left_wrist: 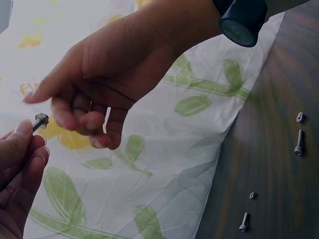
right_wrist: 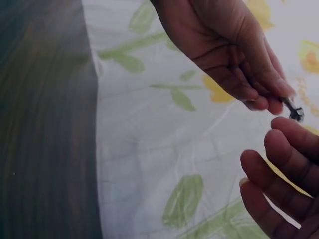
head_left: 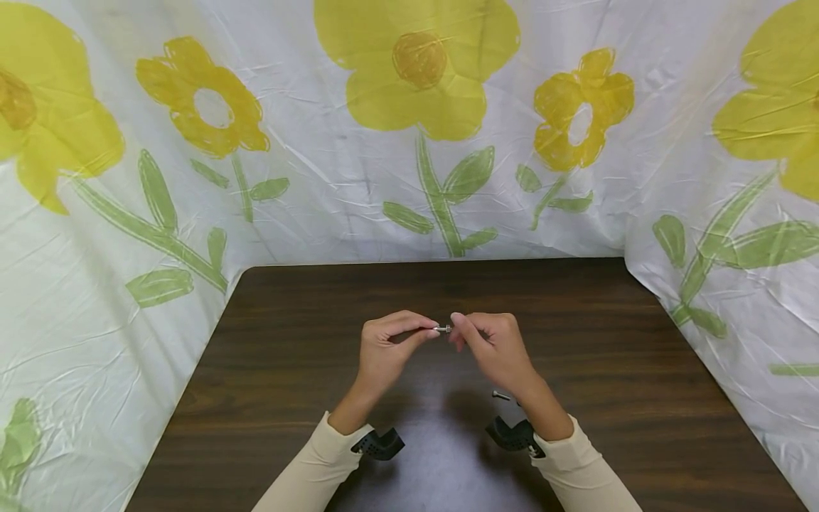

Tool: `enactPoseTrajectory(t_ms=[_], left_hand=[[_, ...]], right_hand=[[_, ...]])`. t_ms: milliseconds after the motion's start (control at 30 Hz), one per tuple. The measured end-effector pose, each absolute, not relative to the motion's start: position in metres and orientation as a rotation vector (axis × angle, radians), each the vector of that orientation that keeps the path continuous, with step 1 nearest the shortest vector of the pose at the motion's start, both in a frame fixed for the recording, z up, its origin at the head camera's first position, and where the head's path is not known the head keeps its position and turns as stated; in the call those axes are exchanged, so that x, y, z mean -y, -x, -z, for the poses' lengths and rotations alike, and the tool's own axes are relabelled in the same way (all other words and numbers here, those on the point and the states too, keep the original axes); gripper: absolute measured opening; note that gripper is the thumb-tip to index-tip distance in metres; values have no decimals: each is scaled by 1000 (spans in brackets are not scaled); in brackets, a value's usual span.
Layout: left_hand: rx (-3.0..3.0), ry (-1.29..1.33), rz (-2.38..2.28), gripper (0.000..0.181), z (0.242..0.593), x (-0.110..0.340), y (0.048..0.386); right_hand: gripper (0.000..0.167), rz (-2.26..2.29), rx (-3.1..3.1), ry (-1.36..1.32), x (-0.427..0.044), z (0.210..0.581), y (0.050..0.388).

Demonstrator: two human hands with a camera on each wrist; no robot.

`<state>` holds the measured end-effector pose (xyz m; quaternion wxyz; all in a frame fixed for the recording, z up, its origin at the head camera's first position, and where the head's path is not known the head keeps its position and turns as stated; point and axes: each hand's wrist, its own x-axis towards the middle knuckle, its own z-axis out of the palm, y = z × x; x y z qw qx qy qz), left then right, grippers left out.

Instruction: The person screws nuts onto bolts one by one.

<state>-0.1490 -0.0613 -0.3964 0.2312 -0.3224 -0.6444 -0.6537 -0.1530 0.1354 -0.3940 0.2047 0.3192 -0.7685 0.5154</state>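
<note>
Above the table, my left hand (head_left: 385, 350) pinches a small silver bolt (head_left: 441, 329) between thumb and fingertips. A nut (left_wrist: 41, 119) with a flange-like rim sits at the bolt's free end, seen in the left wrist view. Just beside that end is my right hand (head_left: 494, 347), its thumb raised and its fingers loosely bent. In the right wrist view a gap shows between the right fingertips (right_wrist: 280, 122) and the nut, and the fingers are spread. The bolt's other end is hidden in the left fingers.
On the dark wooden table (head_left: 288, 341) lie a bolt (left_wrist: 298, 143) with a nut (left_wrist: 300, 117) near it, and a second bolt (left_wrist: 244, 222) with another nut (left_wrist: 252, 195). A flower-printed white cloth (head_left: 288, 178) hangs around the table's back and sides.
</note>
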Motion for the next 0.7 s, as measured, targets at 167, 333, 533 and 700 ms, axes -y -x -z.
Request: enactPoseTrajectory(t_ms=[167,333,533,700], left_hand=[[1776,876,1791,13,391,61,146],[1768,881,1789,16,406,63,155],[1765,886,1814,13,411,66,158],[1766,893,1825,14,410,66,157]], right_hand=[[16,-1442,2061,-922,-141,392,154],[49,-1420,1949,-1073,-144,389,157],[40,-1408,1909,-1123,-142,388,157],[35,-1373,1905,-1122,-142,387,158]])
